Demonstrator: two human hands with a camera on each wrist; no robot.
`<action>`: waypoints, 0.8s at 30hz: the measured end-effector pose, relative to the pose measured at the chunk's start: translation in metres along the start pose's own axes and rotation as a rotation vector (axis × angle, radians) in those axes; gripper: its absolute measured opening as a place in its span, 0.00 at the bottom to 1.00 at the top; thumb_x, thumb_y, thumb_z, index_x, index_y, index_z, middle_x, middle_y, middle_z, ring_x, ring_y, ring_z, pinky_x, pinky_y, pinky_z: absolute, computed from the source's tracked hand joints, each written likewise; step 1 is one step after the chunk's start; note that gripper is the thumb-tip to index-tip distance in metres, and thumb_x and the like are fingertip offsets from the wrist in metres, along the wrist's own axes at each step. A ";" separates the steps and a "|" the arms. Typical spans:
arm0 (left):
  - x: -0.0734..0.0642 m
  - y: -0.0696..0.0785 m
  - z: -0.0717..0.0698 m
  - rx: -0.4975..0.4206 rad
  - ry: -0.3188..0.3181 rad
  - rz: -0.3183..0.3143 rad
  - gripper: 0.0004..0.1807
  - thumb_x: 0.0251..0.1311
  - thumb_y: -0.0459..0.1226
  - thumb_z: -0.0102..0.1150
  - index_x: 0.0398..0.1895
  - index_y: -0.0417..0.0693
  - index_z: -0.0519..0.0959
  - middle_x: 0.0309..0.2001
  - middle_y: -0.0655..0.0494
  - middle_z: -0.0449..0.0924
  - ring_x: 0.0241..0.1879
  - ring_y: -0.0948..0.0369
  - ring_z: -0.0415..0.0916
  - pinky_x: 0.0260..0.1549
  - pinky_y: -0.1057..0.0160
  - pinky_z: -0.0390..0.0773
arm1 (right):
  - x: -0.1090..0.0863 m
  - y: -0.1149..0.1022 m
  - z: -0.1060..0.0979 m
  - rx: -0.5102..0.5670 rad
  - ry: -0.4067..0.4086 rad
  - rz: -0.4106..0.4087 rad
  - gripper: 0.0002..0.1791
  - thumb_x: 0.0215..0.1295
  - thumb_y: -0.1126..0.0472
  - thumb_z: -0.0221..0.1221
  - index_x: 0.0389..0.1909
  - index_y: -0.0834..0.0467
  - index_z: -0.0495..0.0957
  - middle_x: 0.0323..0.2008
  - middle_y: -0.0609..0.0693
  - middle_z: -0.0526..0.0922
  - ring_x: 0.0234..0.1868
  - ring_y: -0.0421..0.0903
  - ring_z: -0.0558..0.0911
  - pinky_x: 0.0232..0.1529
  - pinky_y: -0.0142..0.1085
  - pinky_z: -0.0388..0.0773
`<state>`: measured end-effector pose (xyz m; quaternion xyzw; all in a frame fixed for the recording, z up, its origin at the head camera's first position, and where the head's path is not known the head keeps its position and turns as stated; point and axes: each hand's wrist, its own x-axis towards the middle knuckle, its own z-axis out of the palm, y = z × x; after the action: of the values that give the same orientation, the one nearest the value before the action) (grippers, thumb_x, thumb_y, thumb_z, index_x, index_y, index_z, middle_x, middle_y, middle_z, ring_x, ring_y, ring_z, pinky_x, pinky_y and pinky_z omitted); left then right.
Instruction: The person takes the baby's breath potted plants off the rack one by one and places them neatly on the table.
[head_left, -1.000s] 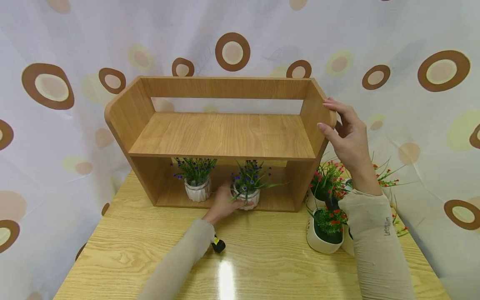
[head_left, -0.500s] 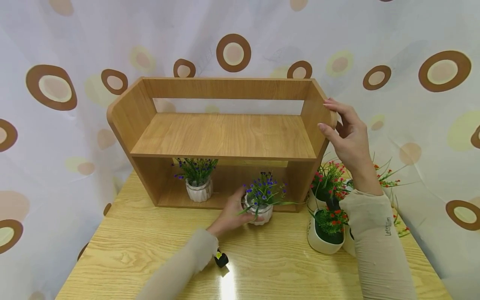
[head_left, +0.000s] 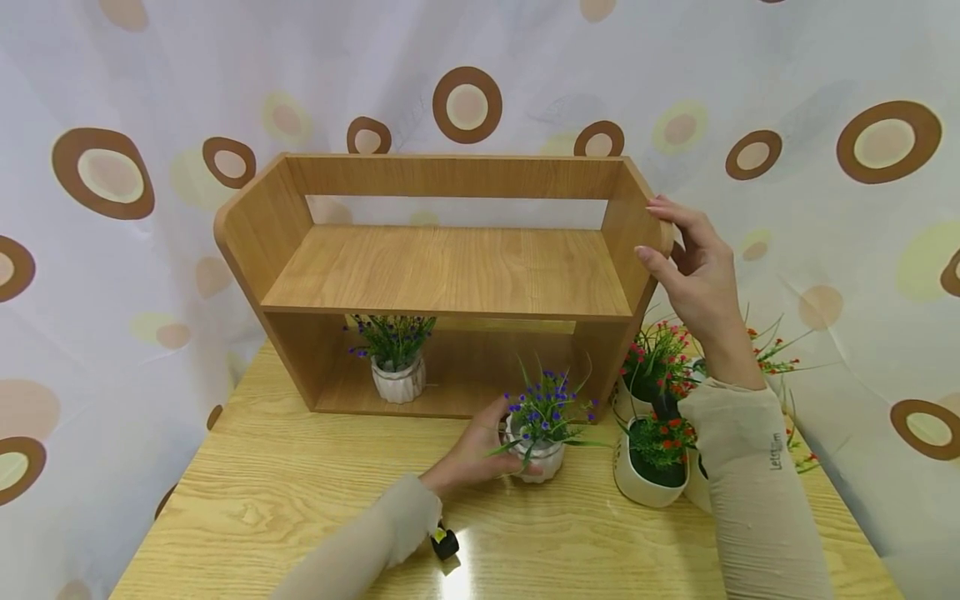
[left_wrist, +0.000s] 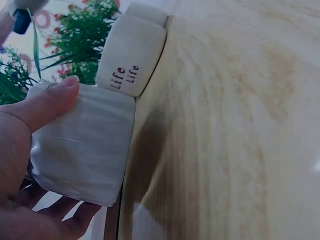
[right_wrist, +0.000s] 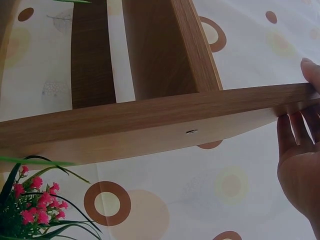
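Note:
My left hand (head_left: 480,450) grips a white ribbed flower pot (left_wrist: 82,145) with a plant of small purple-blue flowers (head_left: 546,410). In the head view the pot is in front of the lower shelf, close over the table. Thumb and fingers wrap its side in the left wrist view. My right hand (head_left: 697,271) holds the upper right side panel of a wooden two-tier shelf (head_left: 450,271), thumb on one face and fingers on the other. A similar potted plant (head_left: 398,379) stands on the left of the lower tier.
Several white pots with red and pink flowers, one of them a front pot (head_left: 651,475) with printed lettering, crowd the wooden table (head_left: 247,517) right of the shelf. A patterned curtain (head_left: 810,75) hangs behind. A small black object (head_left: 445,543) is at my left sleeve.
My left hand has drawn the right-hand purple-flowered pot forward off the lower tier, and a little to the right. My right hand stays on the side panel.

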<state>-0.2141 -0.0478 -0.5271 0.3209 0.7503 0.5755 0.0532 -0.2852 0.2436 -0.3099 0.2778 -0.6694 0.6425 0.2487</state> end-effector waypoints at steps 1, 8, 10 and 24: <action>-0.001 0.000 0.001 -0.001 -0.007 0.012 0.50 0.46 0.37 0.82 0.74 0.64 0.66 0.68 0.60 0.74 0.66 0.59 0.73 0.70 0.55 0.71 | 0.000 0.000 0.000 -0.001 0.000 0.002 0.26 0.64 0.76 0.63 0.65 0.64 0.76 0.70 0.58 0.73 0.79 0.53 0.62 0.76 0.36 0.64; -0.005 -0.001 0.003 -0.024 -0.056 0.035 0.52 0.49 0.37 0.80 0.77 0.65 0.63 0.71 0.61 0.72 0.69 0.60 0.71 0.71 0.55 0.68 | 0.001 -0.001 0.000 0.011 -0.002 0.001 0.27 0.64 0.76 0.62 0.65 0.65 0.76 0.71 0.59 0.72 0.80 0.53 0.61 0.76 0.35 0.64; -0.006 -0.002 0.004 -0.018 -0.067 0.031 0.52 0.49 0.37 0.80 0.77 0.65 0.62 0.71 0.62 0.72 0.69 0.60 0.71 0.72 0.55 0.68 | 0.001 -0.001 0.000 0.011 -0.002 0.000 0.27 0.64 0.76 0.62 0.65 0.64 0.76 0.70 0.59 0.72 0.80 0.53 0.61 0.75 0.34 0.65; -0.012 -0.004 0.008 -0.010 -0.080 0.030 0.52 0.48 0.38 0.82 0.77 0.63 0.63 0.68 0.61 0.76 0.67 0.61 0.74 0.70 0.54 0.70 | 0.000 0.000 0.000 0.025 -0.004 0.000 0.27 0.64 0.77 0.63 0.64 0.65 0.76 0.70 0.59 0.73 0.79 0.50 0.63 0.74 0.33 0.66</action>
<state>-0.2032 -0.0483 -0.5363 0.3549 0.7397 0.5666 0.0761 -0.2856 0.2439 -0.3097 0.2821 -0.6618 0.6504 0.2438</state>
